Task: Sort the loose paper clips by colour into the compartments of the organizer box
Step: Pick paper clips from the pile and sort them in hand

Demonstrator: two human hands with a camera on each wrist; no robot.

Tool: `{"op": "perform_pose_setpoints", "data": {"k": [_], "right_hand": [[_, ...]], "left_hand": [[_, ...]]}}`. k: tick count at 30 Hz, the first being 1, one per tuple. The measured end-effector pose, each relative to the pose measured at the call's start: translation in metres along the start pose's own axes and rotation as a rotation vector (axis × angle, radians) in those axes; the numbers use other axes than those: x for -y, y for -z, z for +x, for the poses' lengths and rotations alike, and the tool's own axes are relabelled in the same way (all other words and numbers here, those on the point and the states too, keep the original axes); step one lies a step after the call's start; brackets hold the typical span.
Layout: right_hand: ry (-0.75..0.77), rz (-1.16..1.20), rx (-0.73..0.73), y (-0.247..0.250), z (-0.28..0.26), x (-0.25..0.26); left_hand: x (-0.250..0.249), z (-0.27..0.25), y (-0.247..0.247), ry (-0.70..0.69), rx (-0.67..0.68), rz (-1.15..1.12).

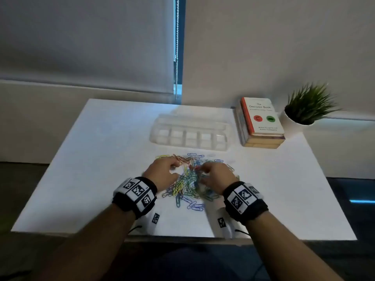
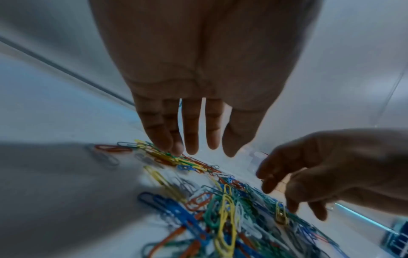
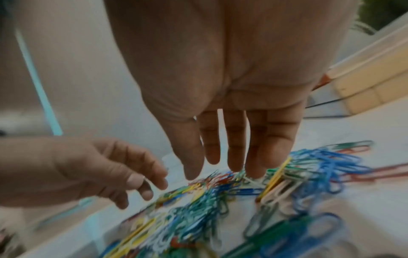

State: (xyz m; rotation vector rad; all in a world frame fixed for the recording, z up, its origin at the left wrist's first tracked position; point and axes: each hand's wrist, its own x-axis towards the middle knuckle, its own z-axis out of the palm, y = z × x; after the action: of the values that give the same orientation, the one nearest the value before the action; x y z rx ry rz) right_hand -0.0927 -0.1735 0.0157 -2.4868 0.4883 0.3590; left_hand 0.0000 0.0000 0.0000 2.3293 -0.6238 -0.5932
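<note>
The clips (image 1: 189, 178) lay in one mixed heap on the near middle of the white table (image 1: 101, 159), red, blue, green, yellow and white tangled together, so none could be taken by colour until the heap was loosened. The box (image 1: 189, 132) stood just beyond the heap, toward the far side, lid open, its compartments looking empty; the sorting seemed hardly begun. That placing kept the carry from heap to compartment short.

Both hands hovered palm-down over the heap. The left hand (image 1: 162, 172) reached toward the heap's far left edge, where red and yellow clips lay. Its fingers (image 2: 192, 137) were straight and slightly spread, tips just at the clips, holding nothing; whether they pressed down could not be told. The right hand (image 1: 216, 175) was over the right half. Its fingers (image 3: 235, 153) were likewise long and loosely parted, the tips touching or nearly touching the tangle, nothing pinched. They appeared set to spread the heap rather than pick.

A book (image 1: 261, 118) and a plant (image 1: 308, 106) stood far right.
</note>
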Motion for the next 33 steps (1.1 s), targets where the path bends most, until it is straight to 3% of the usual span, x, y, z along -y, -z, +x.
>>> {"op": "perform_pose_setpoints", "data": {"k": [9,17,24,26,29,33], "right_hand": [[0.125,-0.327,0.111,-0.047,0.009,0.039],[0.143,-0.220,0.071,-0.036,0.020,0.033],[0.013,0.053,-0.057,-0.005,0.024,0.015],[0.015,0.162,-0.111,0.010,0.021,0.015],[0.103,0.165,-0.148,0.031,0.020,0.021],[0.216,0.116,-0.092,0.044,0.023,0.039]], "left_hand": [[0.017,0.005,0.001,0.006,0.113,0.038],[0.006,0.010,-0.005,0.015,0.087,-0.038],[0.002,0.020,-0.006,0.026,0.030,-0.127],[-0.005,0.024,-0.006,0.033,0.033,-0.300],[-0.028,0.031,-0.004,0.164,0.068,-0.755],[-0.054,0.039,-0.006,0.318,0.316,-1.233]]}}
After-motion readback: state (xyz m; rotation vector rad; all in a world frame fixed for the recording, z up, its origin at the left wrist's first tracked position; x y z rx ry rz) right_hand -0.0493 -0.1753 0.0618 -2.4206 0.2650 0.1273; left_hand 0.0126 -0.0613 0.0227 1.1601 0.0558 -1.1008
